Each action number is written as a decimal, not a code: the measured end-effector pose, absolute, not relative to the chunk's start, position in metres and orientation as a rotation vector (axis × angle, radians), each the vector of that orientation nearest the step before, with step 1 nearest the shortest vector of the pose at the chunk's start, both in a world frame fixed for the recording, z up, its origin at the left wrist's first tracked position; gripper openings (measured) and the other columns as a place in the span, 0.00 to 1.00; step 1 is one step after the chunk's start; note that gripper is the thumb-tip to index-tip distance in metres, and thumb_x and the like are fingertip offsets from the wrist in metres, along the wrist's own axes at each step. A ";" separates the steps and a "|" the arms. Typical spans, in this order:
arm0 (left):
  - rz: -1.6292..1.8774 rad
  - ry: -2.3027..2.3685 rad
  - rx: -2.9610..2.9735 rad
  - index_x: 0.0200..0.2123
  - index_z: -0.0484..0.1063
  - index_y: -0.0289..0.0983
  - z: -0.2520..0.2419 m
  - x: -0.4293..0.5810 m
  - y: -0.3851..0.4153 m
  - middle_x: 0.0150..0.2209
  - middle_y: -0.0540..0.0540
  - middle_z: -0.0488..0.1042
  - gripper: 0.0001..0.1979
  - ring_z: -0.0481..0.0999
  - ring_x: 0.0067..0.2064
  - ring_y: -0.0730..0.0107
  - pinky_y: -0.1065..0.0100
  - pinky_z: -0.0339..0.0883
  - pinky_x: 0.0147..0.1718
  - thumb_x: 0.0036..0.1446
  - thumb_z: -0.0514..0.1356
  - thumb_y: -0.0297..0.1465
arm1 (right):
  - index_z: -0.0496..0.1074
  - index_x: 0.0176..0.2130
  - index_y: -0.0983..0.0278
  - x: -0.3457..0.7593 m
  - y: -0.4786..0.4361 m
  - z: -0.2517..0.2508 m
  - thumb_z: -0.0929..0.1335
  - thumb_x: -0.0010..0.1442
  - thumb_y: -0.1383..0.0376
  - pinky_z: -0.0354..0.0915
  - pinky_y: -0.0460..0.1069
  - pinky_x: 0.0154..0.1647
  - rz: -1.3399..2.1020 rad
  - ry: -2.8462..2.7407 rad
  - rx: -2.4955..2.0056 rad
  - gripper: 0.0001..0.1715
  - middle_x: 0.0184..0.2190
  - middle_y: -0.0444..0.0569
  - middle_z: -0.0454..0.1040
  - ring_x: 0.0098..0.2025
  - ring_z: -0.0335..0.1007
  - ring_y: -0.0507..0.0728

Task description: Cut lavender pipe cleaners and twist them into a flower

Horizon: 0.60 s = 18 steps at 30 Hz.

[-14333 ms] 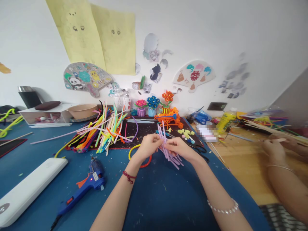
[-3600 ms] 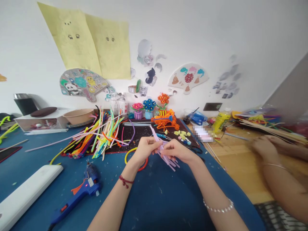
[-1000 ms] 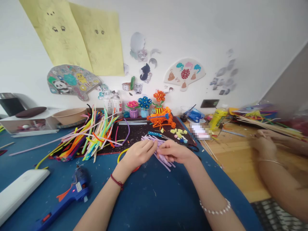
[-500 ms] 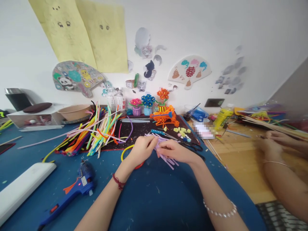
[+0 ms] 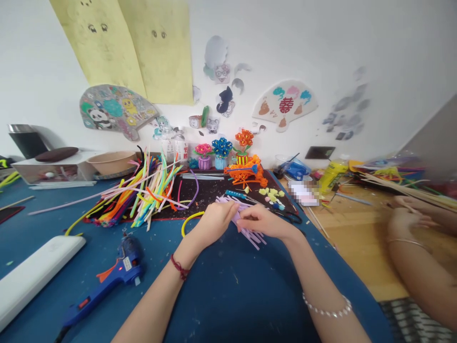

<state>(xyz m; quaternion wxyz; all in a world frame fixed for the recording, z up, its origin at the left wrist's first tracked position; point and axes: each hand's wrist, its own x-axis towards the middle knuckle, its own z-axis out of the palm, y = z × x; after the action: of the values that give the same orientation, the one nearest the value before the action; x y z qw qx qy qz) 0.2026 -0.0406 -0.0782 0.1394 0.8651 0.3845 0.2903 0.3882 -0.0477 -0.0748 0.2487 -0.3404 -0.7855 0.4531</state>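
Observation:
A bundle of short lilac pipe cleaners (image 5: 254, 237) is gathered between my two hands, its ends fanning out to the lower right and upper left. My left hand (image 5: 219, 219) closes around the bundle from the left, thumb toward the middle. From the right, my right hand (image 5: 262, 220) pinches the same bundle with bent fingers; the fingertips are partly hidden. Just behind the hands lie a teal-handled tool (image 5: 236, 194) and a black-handled pair of scissors (image 5: 291, 216). A yellow pipe cleaner (image 5: 189, 220) curves out beside my left wrist.
Loose colored pipe cleaners (image 5: 150, 190) are piled at left. A blue glue gun (image 5: 123, 271) with a lit red light and a white case (image 5: 39, 274) lie nearer. Pipe-cleaner flower pots (image 5: 221, 155) stand by the wall. At right, another person's hands (image 5: 410, 216) work over a wooden table (image 5: 350, 238).
The view has shifted slightly. Both my hands stay on the lilac bundle with almost the same grip. The other person's hands at right have moved a little.

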 end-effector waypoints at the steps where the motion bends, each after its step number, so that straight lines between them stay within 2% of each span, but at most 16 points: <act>1: 0.842 1.123 2.506 0.23 0.58 0.38 -0.079 0.203 -0.040 0.20 0.53 0.61 0.18 0.60 0.22 0.74 0.70 0.50 0.26 0.66 0.44 0.34 | 0.74 0.28 0.69 0.388 -0.048 -0.075 0.66 0.61 0.58 0.48 0.43 0.19 1.239 -2.140 -0.933 0.18 0.18 0.40 0.63 0.19 0.52 0.47; 10: 0.903 1.141 2.429 0.22 0.59 0.37 -0.079 0.204 -0.041 0.21 0.52 0.63 0.19 0.59 0.23 0.75 0.70 0.52 0.26 0.66 0.43 0.34 | 0.73 0.28 0.68 0.386 -0.049 -0.076 0.65 0.61 0.56 0.48 0.43 0.18 1.213 -2.140 -0.949 0.19 0.17 0.40 0.62 0.19 0.52 0.47; 13: 1.000 1.147 2.332 0.23 0.60 0.37 -0.079 0.203 -0.039 0.21 0.52 0.63 0.21 0.60 0.24 0.74 0.71 0.52 0.26 0.66 0.41 0.37 | 0.73 0.28 0.68 0.387 -0.048 -0.077 0.65 0.61 0.53 0.49 0.43 0.18 1.216 -2.124 -0.956 0.21 0.18 0.40 0.62 0.19 0.53 0.47; 15: 1.072 1.240 2.254 0.24 0.62 0.37 -0.077 0.198 -0.036 0.21 0.52 0.64 0.22 0.62 0.24 0.74 0.71 0.53 0.26 0.67 0.40 0.38 | 0.73 0.28 0.67 0.388 -0.047 -0.078 0.66 0.59 0.51 0.49 0.43 0.18 1.200 -2.077 -0.979 0.22 0.17 0.40 0.61 0.19 0.53 0.47; 18: 1.076 1.537 2.225 0.26 0.66 0.37 -0.078 0.186 -0.028 0.22 0.51 0.67 0.19 0.65 0.24 0.72 0.71 0.52 0.26 0.65 0.45 0.37 | 0.72 0.29 0.67 0.391 -0.043 -0.081 0.66 0.58 0.50 0.49 0.44 0.18 1.127 -1.874 -1.045 0.23 0.17 0.39 0.59 0.18 0.52 0.48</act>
<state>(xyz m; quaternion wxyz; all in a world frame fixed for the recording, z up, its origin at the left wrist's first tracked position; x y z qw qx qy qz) 0.1862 -0.0280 -0.0776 0.1154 0.7594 0.5244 0.3673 0.3908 -0.0425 -0.0807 0.3514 -0.4038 -0.7239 0.4352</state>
